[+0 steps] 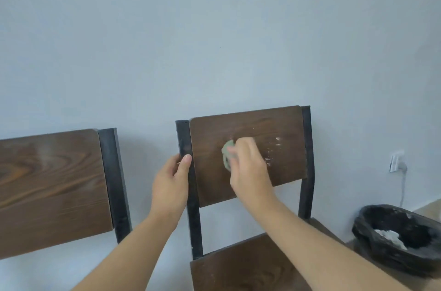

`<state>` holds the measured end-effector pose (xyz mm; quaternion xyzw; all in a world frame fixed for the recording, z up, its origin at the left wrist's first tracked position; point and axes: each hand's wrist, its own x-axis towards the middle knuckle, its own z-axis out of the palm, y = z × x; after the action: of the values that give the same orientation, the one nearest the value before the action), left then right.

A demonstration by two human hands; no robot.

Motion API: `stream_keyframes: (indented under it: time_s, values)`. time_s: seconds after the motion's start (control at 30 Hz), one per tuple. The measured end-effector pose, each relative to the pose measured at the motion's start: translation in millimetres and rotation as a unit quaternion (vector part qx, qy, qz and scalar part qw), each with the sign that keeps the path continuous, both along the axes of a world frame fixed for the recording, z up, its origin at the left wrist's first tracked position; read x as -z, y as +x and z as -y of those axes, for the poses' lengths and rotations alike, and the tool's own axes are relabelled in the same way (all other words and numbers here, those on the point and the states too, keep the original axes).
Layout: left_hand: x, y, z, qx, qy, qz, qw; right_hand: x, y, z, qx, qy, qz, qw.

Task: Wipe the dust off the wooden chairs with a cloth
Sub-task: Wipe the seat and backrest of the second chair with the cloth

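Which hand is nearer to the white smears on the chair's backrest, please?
Right. The right hand presses the cloth just beside the white smears; the left hand grips the opposite frame post.

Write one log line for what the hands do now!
left hand: grips chair post | right hand: presses cloth on backrest | white marks: remain
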<state>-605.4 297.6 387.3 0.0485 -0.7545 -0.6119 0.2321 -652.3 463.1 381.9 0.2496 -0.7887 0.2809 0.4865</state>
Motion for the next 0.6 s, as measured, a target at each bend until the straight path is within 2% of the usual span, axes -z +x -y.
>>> stream_keyframes:
  time_s: [0.07, 0.1, 0.13, 0.17, 0.2, 0.23, 0.27, 0.3, 0.33, 0.37, 0.4, 0.43, 0.47, 0.5, 0.53, 0.57, 0.6]
  values:
    - [6.0, -0.6, 1.9, 0.010, 0.035, -0.006, 0.999, 35.9, 12.0, -2.6, -0.063, 0.173, -0.015, 0.983]
    - [7.9, -1.4, 1.8, 0.012, 0.048, -0.005, 0.999, 34.8, 4.5, -13.7, -0.065, 0.199, -0.035, 0.977]
    - [9.2, -2.1, 1.2, 0.011, 0.058, -0.003, 0.998, 21.1, -4.0, -22.8, -0.050, 0.154, -0.029, 0.986]
    - [8.7, -1.8, 0.1, 0.010, 0.064, -0.003, 0.998, 3.1, -15.7, -31.3, -0.015, 0.040, -0.003, 0.999]
    - [8.2, -1.7, -0.3, 0.010, 0.068, -0.004, 0.998, -15.2, -22.2, -39.7, 0.031, -0.098, 0.028, 0.994]
    - [7.9, -1.7, 0.0, 0.010, 0.071, -0.004, 0.997, -23.1, -27.2, -40.1, 0.072, -0.187, 0.044, 0.979]
    - [8.0, -2.1, 0.6, 0.010, 0.073, -0.004, 0.997, -22.5, -26.1, -31.2, 0.085, -0.211, 0.034, 0.973]
    - [8.4, -1.7, 1.4, 0.012, 0.075, -0.006, 0.997, -17.1, -20.9, -15.8, 0.063, -0.169, 0.015, 0.983]
    - [7.8, -0.4, 2.2, 0.017, 0.076, -0.007, 0.997, -5.4, -12.0, 0.5, -0.005, -0.065, -0.021, 0.998]
    - [7.3, 0.6, 2.9, 0.021, 0.076, -0.008, 0.997, 5.0, -5.3, 9.4, -0.072, 0.067, -0.061, 0.993]
    - [7.1, 0.2, 2.9, 0.022, 0.071, -0.007, 0.997, 2.1, -4.5, 10.9, -0.091, 0.161, -0.102, 0.977]
    - [6.2, 0.9, 2.0, 0.023, 0.065, -0.007, 0.998, -9.4, -11.3, 9.7, -0.086, 0.176, -0.119, 0.973]
    - [6.4, 0.9, 2.0, 0.019, 0.058, -0.008, 0.998, -26.4, -19.6, 10.3, -0.064, 0.106, -0.108, 0.986]
    - [7.1, 0.7, 3.0, 0.014, 0.054, -0.008, 0.998, -43.3, -23.4, 14.0, -0.038, -0.017, -0.090, 0.995]
    - [8.5, -0.2, 4.2, 0.012, 0.053, -0.009, 0.998, -51.7, -21.9, 22.0, -0.022, -0.092, -0.073, 0.993]
    - [9.5, -0.4, 5.5, 0.016, 0.054, -0.011, 0.998, -50.3, -16.8, 34.6, -0.021, -0.097, -0.070, 0.993]
    - [9.1, 0.5, 5.9, 0.020, 0.052, -0.015, 0.998, -39.8, -10.2, 47.4, -0.045, -0.028, -0.096, 0.994]
